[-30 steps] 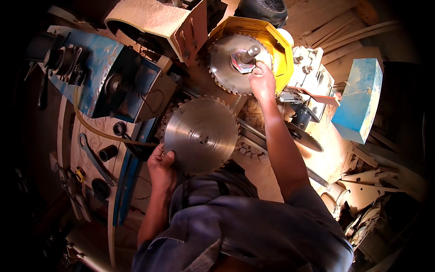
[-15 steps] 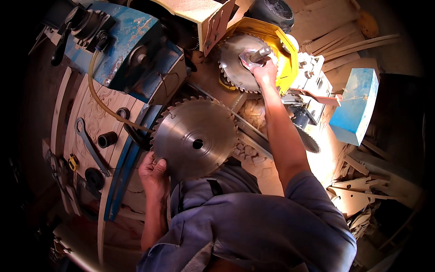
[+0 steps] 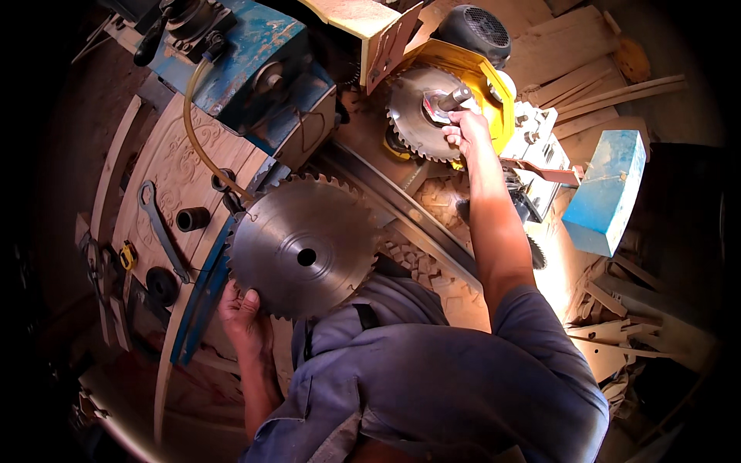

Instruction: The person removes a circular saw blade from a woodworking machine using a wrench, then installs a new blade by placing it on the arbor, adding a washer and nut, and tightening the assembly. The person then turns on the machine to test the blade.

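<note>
the left hand point(image 3: 243, 315) grips a loose saw blade point(image 3: 332, 253) lower-left of the yellow guard point(image 3: 506, 116), while the right hand point(image 3: 469, 130), nearer it, curls by a shaft point(image 3: 455, 98), grip unclear.

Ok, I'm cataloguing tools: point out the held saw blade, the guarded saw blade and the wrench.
Held saw blade point(image 3: 289, 245), head view: face beside hole.
Guarded saw blade point(image 3: 417, 121), head view: flat face.
Wrench point(image 3: 163, 233), head view: shank.

The near blade point(image 3: 305, 287) is silver-grey, patterned with fine concentric rings; the far blade point(image 3: 417, 131), silver, inside a bright yellow guard point(image 3: 505, 127). At left, a scuffed blue machine point(image 3: 251, 54), an amber hose point(image 3: 187, 116) and scroll-patterned tan wood point(image 3: 202, 147). The right box point(image 3: 606, 189) is light blue, the shirt point(image 3: 463, 378) greyish blue.
</note>
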Available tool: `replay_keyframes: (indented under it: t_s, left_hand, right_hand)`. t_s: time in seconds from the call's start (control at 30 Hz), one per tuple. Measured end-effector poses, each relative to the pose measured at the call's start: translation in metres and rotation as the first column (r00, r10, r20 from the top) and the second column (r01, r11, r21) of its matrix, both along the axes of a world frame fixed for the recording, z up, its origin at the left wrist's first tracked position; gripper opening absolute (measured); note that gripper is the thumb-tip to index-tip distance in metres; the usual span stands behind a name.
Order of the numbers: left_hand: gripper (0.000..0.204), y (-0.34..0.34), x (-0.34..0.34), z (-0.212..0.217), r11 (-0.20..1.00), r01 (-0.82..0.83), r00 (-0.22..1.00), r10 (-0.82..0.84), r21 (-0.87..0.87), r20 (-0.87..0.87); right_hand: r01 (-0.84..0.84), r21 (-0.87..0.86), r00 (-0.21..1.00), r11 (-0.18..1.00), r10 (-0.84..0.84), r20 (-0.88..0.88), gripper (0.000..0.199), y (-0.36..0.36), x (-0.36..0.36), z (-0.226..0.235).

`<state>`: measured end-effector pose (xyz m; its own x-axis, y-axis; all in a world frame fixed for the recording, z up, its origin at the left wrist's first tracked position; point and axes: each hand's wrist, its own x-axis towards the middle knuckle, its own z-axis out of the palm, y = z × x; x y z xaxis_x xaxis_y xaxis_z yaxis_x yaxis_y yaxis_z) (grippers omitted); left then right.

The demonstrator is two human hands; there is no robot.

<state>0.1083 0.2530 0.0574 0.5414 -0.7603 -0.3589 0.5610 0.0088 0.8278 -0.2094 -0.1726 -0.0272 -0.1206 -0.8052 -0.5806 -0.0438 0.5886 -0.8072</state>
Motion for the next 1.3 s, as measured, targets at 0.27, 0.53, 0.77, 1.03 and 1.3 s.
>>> replay_keyframes:
  t_s: [0.27, 0.53, 0.77, 1.03, 1.3]
  left_hand:
    - [0.046, 0.027, 0.014, 0.008, 0.995, -0.097, 0.994, 0.097, 0.0, 0.044]
    - [0.06, 0.063, 0.039, 0.014, 0.941, -0.333, 0.943, 0.333, -0.058, -0.008]
    - [0.045, 0.096, 0.093, 0.001, 0.804, -0.594, 0.804, 0.594, -0.022, -0.014]
    - [0.042, 0.078, 0.16, -0.034, 0.693, -0.721, 0.692, 0.718, -0.008, -0.079]
    - [0.042, 0.08, 0.21, -0.064, 0.755, -0.624, 0.771, 0.637, 0.201, 0.0]
  right_hand:
    - [0.174, -0.046, 0.776, 0.984, -0.108, 0.622, 0.024, 0.015, -0.006, 0.001]
    - [0.247, -0.254, 0.615, 0.935, 0.052, 0.787, 0.022, 0.003, -0.015, 0.037]
    - [0.219, -0.266, 0.625, 0.939, 0.075, 0.777, 0.023, 0.049, -0.073, 0.025]
    - [0.12, -0.138, 0.671, 0.983, 0.022, 0.741, 0.034, 0.146, -0.05, 0.004]
    - [0.15, -0.161, 0.684, 0.976, 0.015, 0.729, 0.031, 0.153, -0.003, 0.044]
